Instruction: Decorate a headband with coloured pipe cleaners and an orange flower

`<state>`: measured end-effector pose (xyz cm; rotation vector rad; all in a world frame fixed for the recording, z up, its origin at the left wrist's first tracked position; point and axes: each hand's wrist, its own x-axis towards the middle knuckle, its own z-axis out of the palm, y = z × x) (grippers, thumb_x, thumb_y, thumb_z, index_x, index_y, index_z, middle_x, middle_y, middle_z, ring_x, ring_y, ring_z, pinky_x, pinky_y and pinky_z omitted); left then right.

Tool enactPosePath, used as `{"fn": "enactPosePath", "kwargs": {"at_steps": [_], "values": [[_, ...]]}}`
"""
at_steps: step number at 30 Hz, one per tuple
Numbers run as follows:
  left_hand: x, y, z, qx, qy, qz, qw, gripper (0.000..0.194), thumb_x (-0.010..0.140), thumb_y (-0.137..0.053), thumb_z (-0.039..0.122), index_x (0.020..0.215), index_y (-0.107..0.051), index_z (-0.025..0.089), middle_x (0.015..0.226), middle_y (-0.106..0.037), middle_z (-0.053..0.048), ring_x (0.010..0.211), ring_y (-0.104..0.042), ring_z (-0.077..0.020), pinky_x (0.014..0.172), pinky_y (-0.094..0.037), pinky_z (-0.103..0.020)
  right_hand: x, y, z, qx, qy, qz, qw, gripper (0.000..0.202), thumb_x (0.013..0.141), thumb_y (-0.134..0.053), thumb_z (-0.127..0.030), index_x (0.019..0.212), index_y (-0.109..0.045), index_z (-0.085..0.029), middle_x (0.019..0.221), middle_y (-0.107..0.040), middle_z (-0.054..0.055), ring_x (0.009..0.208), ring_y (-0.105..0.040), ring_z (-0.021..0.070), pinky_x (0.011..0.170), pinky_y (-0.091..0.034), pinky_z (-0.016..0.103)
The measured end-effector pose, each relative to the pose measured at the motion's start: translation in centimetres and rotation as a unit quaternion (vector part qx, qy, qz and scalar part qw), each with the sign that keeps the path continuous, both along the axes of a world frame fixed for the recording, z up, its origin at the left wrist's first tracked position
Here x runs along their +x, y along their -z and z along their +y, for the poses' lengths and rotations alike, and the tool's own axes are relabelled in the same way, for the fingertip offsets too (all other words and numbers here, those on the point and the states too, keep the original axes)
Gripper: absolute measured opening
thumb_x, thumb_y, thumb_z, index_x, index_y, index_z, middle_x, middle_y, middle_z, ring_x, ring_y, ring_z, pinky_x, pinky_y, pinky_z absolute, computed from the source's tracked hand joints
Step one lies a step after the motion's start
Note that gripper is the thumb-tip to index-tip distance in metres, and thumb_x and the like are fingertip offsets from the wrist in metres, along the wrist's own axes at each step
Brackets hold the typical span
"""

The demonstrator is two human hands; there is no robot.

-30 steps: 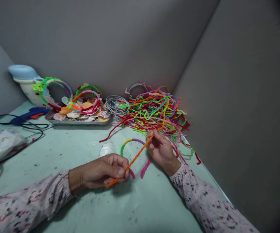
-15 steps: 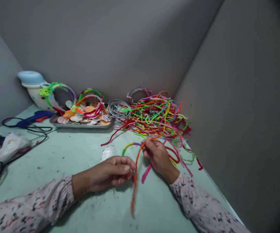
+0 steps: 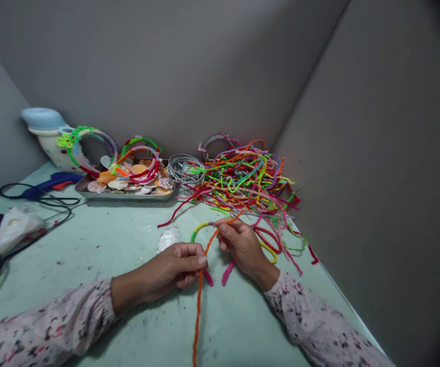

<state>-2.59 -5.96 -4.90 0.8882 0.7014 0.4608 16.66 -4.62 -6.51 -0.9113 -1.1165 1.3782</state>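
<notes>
An orange pipe cleaner runs between both hands, its long end hanging toward me over the table. My left hand pinches it between thumb and fingertips near its middle. Higher up, my right hand grips it close to the far end, which sticks out past the fingers. Behind and under my hands lies a ring-shaped band wrapped in several colours, its green and yellow part showing on the left; its pink ends show between the hands. My right hand covers part of it.
A tangled heap of coloured pipe cleaners lies at the back right, beside coiled grey wire. A metal tray of shells holds wrapped rings. At left are a blue glue gun, black cord, plastic bag and tilted bottle.
My left hand has closed on the orange pipe cleaner, which it was only beside before. The strand has slid down and left, its lower end now reaching the picture's bottom.
</notes>
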Motion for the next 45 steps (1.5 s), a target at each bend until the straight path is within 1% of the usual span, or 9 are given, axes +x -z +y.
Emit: {"fn": "enactPosePath", "kwargs": {"at_steps": [5,8,14,18,21,26,30,35,45], "values": [[0.0,0.1,-0.1,-0.018,0.008,-0.013,1.000,0.027,0.076,-0.072,0.030,0.074,-0.049,0.015,0.058,-0.043,0.006,0.045,-0.033,-0.0034,0.042,-0.015,-0.019,0.6,-0.1,0.9,0.001,0.079,0.071,0.994,0.013,0.080,-0.069,-0.031,0.084,-0.066,-0.019,0.062,-0.056,-0.005,0.046,-0.047,0.0036,0.044,-0.034,0.014],[0.0,0.1,-0.1,-0.023,0.013,-0.015,1.000,0.026,0.076,-0.072,0.030,0.075,-0.050,0.015,0.059,-0.045,0.006,0.045,-0.034,-0.0033,0.043,-0.016,-0.019,1.0,-0.1,1.3,-0.006,0.090,0.089,0.992,0.014,0.080,-0.068,-0.031,0.079,-0.065,-0.018,0.061,-0.056,-0.005,0.046,-0.047,0.0035,0.043,-0.034,0.013],[-0.3,-0.1,0.0,-0.036,0.027,-0.021,0.999,0.025,0.075,-0.072,0.029,0.074,-0.052,0.014,0.057,-0.051,0.004,0.044,-0.034,-0.0032,0.042,-0.019,-0.017,1.3,-0.2,1.3,-0.023,0.064,0.166,0.984,0.012,0.078,-0.069,-0.028,0.077,-0.066,-0.017,0.064,-0.057,-0.003,0.047,-0.048,0.0031,0.042,-0.036,0.012],[-0.7,-0.2,0.1,-0.066,0.082,-0.054,0.993,0.024,0.073,-0.073,0.028,0.071,-0.052,0.015,0.060,-0.056,0.002,0.042,-0.039,-0.0043,0.040,-0.022,-0.018,1.2,-0.6,1.1,-0.051,0.026,0.207,0.977,0.014,0.075,-0.071,-0.031,0.076,-0.067,-0.018,0.063,-0.056,-0.004,0.045,-0.044,0.0023,0.041,-0.036,0.012],[-0.8,-0.1,0.1,-0.067,0.105,-0.062,0.990,0.022,0.074,-0.072,0.028,0.071,-0.055,0.014,0.060,-0.056,0.001,0.043,-0.039,-0.0046,0.040,-0.021,-0.018,1.4,-0.7,1.1,-0.057,0.006,0.202,0.978,0.013,0.076,-0.072,-0.031,0.076,-0.067,-0.019,0.067,-0.057,-0.003,0.049,-0.046,0.0038,0.044,-0.038,0.013],[-0.7,0.2,0.1,-0.046,0.107,-0.050,0.992,0.021,0.071,-0.074,0.027,0.078,-0.062,0.011,0.067,-0.054,0.001,0.048,-0.041,-0.0048,0.045,-0.025,-0.018,1.3,-0.6,0.7,-0.044,-0.015,0.132,0.990,0.016,0.079,-0.068,-0.034,0.079,-0.067,-0.019,0.065,-0.059,-0.001,0.052,-0.050,0.0075,0.045,-0.039,0.017],[-0.6,0.2,0.2,-0.047,0.067,-0.057,0.995,0.023,0.072,-0.074,0.029,0.085,-0.063,0.012,0.071,-0.054,-0.001,0.053,-0.043,-0.0059,0.048,-0.026,-0.018,0.5,-0.4,0.1,-0.039,-0.049,0.091,0.994,0.017,0.081,-0.066,-0.034,0.083,-0.069,-0.017,0.064,-0.061,-0.001,0.050,-0.051,0.0058,0.046,-0.037,0.016],[-0.4,0.2,0.4,-0.036,0.008,-0.065,0.997,0.023,0.077,-0.071,0.031,0.087,-0.063,0.011,0.070,-0.050,0.000,0.052,-0.036,-0.0045,0.047,-0.024,-0.018,-0.1,-0.1,-0.2,-0.030,-0.051,0.029,0.998,0.020,0.083,-0.065,-0.036,0.086,-0.070,-0.017,0.060,-0.061,-0.002,0.048,-0.051,0.0062,0.047,-0.036,0.017],[-0.1,0.2,0.6,-0.035,-0.045,-0.038,0.998,0.022,0.076,-0.072,0.027,0.072,-0.058,0.010,0.061,-0.052,0.003,0.041,-0.026,-0.0002,0.039,-0.014,-0.017,0.2,0.1,0.1,-0.029,-0.026,-0.018,0.999,0.024,0.082,-0.064,-0.038,0.089,-0.069,-0.016,0.064,-0.061,-0.001,0.049,-0.052,0.0068,0.046,-0.037,0.018]]}}
